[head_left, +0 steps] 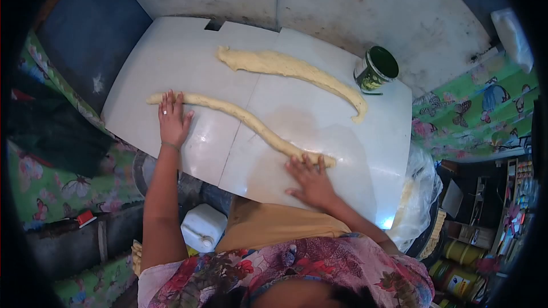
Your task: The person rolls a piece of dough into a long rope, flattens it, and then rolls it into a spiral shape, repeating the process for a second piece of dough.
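A long, smooth rope of pale yellow dough (251,121) runs diagonally across the white tabletop (188,154). My left hand (173,120), with a ring on one finger, lies over the rope near its left end, fingers extended. Near the right end, my right hand (311,182) rests its spread fingertips on the dough, palm toward the table's front edge. Neither hand is wrapped round the rope. Farther back lies a second, flatter and rougher strip of dough (279,65), touched by neither hand.
A dark green bucket (377,69) stands at the back right beyond the far strip. Walls rise behind the table. A white jerrycan (204,227) is below the front edge, and clear plastic (419,194) hangs at the right. Butterfly-patterned curtains (474,108) flank both sides.
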Demonstrator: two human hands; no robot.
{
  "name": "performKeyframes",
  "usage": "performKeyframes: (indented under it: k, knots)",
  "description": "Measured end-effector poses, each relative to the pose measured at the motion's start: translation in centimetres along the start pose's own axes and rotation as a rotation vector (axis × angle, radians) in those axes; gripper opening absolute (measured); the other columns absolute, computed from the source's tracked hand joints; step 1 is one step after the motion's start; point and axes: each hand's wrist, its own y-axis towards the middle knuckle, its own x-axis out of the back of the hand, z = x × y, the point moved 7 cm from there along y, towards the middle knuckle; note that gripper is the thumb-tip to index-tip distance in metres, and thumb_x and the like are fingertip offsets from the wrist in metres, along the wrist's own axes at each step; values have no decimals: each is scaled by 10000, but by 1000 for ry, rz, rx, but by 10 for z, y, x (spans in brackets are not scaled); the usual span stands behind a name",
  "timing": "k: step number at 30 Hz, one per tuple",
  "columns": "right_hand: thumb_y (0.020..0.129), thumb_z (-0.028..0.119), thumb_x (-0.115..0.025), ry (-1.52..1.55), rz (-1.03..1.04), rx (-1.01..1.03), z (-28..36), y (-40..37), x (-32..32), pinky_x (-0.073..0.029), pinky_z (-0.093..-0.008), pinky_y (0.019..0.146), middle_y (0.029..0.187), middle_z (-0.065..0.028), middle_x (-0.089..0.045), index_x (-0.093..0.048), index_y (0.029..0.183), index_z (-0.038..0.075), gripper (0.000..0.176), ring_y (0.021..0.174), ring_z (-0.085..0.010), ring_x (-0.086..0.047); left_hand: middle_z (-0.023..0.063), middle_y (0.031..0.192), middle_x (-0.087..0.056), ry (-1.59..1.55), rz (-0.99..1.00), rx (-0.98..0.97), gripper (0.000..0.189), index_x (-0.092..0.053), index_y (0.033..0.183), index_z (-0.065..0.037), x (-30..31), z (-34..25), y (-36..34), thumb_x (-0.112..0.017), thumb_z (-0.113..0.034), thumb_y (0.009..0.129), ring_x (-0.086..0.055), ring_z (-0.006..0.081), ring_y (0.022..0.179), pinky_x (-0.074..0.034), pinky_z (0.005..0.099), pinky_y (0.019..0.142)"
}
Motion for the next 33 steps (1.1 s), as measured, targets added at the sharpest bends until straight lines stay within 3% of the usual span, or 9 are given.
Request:
performKeyframes:
  k: [3,6,9,13,15,18,24,27,33]
  knots:
    - [926,529,-535,-191,-63,-191,-59,35,41,-24,-682,1144,1622,-99,-205,-284,1544,217,737,1499,-334,-155,178,1587,-252,-19,13,4,667,-364,1505,-130,-1,0,0,-500,-487,959,-194,351,1479,-144,498,1198]
    - [940,466,-550,-124,-586,-631,-155,56,71,-3,-744,1089,1600,-214,-192,-336,1516,139,696,1490,-363,-164,184,1584,-257,-15,26,21,669,-365,1504,-133,-5,3,1,-511,-485,955,-193,351,1479,-149,498,1197]
    - [934,440,-573,-116,-565,-656,-140,70,112,-41,-713,1114,1595,-224,-196,-347,1510,125,694,1486,-365,-173,187,1581,-261,-21,40,25,678,-365,1503,-123,-9,7,2,-521,-482,949,-190,350,1481,-154,500,1195]
    - [918,426,-603,78,-392,-133,-29,111,94,-101,-621,1166,1597,-208,-202,-361,1505,137,697,1487,-342,-183,189,1584,-255,-67,42,2,678,-365,1501,-110,-3,2,2,-524,-470,949,-187,351,1481,-158,503,1194]
    - [929,464,-574,71,-212,42,20,131,66,-83,-624,1170,1611,-172,-189,-335,1519,153,708,1495,-317,-172,188,1584,-254,-71,41,-9,679,-372,1497,-104,-3,1,2,-515,-485,953,-189,354,1480,-157,503,1194]
    - [948,520,-512,-21,-127,86,26,163,37,-56,-639,1167,1624,-134,-172,-299,1535,168,717,1500,-298,-162,193,1580,-259,-88,42,-8,686,-371,1497,-102,-3,1,3,-505,-504,957,-196,360,1476,-159,504,1192]
    - [961,568,-445,-128,-615,-466,-55,198,87,-22,-679,1147,1633,-104,-158,-290,1541,183,713,1504,-273,-157,196,1588,-232,-139,10,-8,700,-380,1493,-115,-5,5,2,-548,-501,934,-198,389,1469,-167,515,1184]
    - [964,572,-430,-87,-338,-345,-47,185,64,-31,-660,1158,1608,-116,-240,-347,1517,176,686,1491,-284,-203,195,1590,-222,-173,-57,-20,756,-375,1496,-113,-3,7,3,-588,-528,901,-201,401,1465,-158,543,1177]
    - [921,389,-610,71,-512,-163,-27,141,46,-270,-543,1116,1331,-105,-577,-619,1215,127,394,1283,-273,-489,174,1539,-338,-35,-36,-71,705,-458,1422,-106,-8,11,25,-609,-532,882,-220,384,1463,-124,619,1159]
